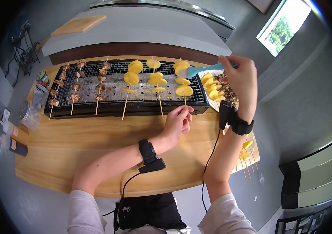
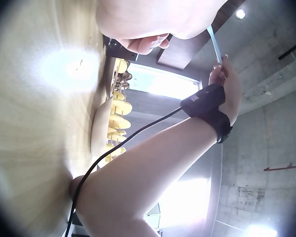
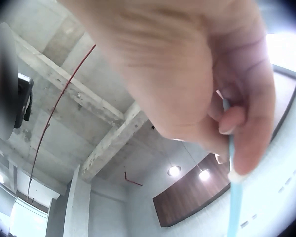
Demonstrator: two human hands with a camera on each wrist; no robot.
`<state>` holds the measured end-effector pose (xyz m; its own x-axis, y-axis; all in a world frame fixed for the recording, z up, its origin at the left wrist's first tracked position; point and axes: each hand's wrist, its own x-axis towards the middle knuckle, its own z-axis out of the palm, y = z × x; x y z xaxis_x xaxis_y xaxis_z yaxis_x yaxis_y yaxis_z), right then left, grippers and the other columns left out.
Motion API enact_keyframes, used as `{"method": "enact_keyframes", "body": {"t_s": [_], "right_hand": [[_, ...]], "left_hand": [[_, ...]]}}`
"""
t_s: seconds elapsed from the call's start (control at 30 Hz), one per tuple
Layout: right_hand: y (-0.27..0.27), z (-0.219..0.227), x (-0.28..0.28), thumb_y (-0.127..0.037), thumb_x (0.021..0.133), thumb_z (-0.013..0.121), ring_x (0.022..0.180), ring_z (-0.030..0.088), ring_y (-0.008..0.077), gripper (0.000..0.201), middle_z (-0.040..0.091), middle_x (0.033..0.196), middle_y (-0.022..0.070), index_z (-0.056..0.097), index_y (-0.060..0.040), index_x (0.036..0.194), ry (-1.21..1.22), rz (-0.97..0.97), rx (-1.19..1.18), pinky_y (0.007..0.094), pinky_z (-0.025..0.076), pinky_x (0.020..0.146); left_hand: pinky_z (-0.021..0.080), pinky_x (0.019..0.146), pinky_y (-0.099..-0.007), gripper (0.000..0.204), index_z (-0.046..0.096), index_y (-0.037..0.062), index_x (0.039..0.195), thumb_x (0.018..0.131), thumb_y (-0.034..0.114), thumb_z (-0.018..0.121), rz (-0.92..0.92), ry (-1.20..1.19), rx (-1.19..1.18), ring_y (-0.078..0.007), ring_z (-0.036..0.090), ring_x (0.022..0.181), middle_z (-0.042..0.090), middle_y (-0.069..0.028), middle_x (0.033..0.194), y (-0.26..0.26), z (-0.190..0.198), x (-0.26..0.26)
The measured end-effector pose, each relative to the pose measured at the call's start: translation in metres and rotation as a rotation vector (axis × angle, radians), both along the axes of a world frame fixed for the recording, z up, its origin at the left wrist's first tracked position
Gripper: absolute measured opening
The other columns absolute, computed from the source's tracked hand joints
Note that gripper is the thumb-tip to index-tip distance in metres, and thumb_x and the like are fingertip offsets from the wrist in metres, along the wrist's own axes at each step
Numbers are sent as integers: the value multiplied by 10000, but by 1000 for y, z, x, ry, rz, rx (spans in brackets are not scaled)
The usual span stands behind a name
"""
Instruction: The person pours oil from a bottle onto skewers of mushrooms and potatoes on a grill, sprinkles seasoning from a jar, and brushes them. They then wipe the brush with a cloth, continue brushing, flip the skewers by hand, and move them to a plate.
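On the right part of the black grill (image 1: 134, 109) lies a skewer of yellow slices (image 1: 184, 91); my left hand (image 1: 177, 124) pinches the near end of its stick at the grill's front edge. My right hand (image 1: 241, 80), raised above the grill's right end, grips a light blue brush (image 1: 207, 69) whose pale bristles are at the upper slices of that skewer. The right wrist view has the blue handle (image 3: 234, 207) between the fingers and thumb of my right hand (image 3: 187, 84). In the left wrist view my left hand (image 2: 158, 17) fills the top, its fingertips partly hidden.
More yellow-slice skewers (image 1: 131, 78) and brown-piece skewers (image 1: 75, 86) lie across the grill. A plate (image 1: 214, 104) of skewers stands right of it, with further skewers (image 1: 245, 154) nearer me. Two squeeze bottles (image 1: 14, 145) and a clear jar (image 1: 30, 116) stand at the left table edge.
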<state>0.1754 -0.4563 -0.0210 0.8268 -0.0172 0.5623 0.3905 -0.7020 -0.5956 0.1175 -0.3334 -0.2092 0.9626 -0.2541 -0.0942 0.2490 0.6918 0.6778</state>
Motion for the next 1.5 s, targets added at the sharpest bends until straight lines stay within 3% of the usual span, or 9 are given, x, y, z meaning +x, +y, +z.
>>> {"method": "enact_keyframes", "body": {"t_s": [0.2, 0.47, 0.53, 0.73, 1.13, 1.5], "right_hand": [[4, -11, 15, -172, 850, 678, 540, 684, 211, 231, 666, 634, 141, 716, 47, 911, 152, 95, -137, 278, 510, 522], [-20, -20, 28, -169, 841, 679, 551, 689, 217, 243, 672, 649, 152, 712, 67, 888, 126, 19, -134, 282, 513, 531], [-23, -18, 27, -185, 852, 674, 542, 664, 162, 268, 668, 686, 119, 710, 74, 916, 206, -37, -187, 270, 505, 508], [-27, -28, 38, -151, 824, 685, 540, 682, 207, 235, 667, 637, 150, 709, 76, 879, 280, -57, -202, 284, 524, 539], [-24, -27, 37, -153, 832, 682, 565, 693, 220, 229, 674, 674, 160, 708, 67, 889, 193, 6, -141, 293, 520, 553], [-8, -13, 21, -165, 866, 660, 595, 704, 206, 239, 693, 718, 124, 713, 63, 914, 117, 59, -34, 272, 547, 526]], "left_hand": [[248, 462, -207, 213, 537, 45, 1048, 1034, 242, 458, 3, -6, 2, -40, 293, 489, 473, 24, 750, 0, 2, -2], [259, 467, -203, 211, 536, 47, 1044, 1032, 246, 465, 7, 3, -11, -39, 304, 503, 483, 24, 759, -1, 0, -2], [263, 467, -200, 216, 538, 48, 1044, 1033, 250, 464, 7, -3, -10, -38, 308, 503, 484, 27, 760, -1, 0, -2], [257, 462, -199, 225, 539, 41, 1063, 1042, 241, 436, 12, 20, 0, -39, 299, 495, 455, 39, 737, -1, 6, -4], [267, 449, -195, 300, 499, -23, 1225, 1052, 197, 391, -83, -14, -233, -34, 276, 517, 330, 54, 672, 4, 22, 0], [268, 461, -210, 294, 496, 3, 1214, 1062, 217, 364, -72, 9, -155, -41, 279, 501, 335, 49, 659, 6, 20, 1]]}}
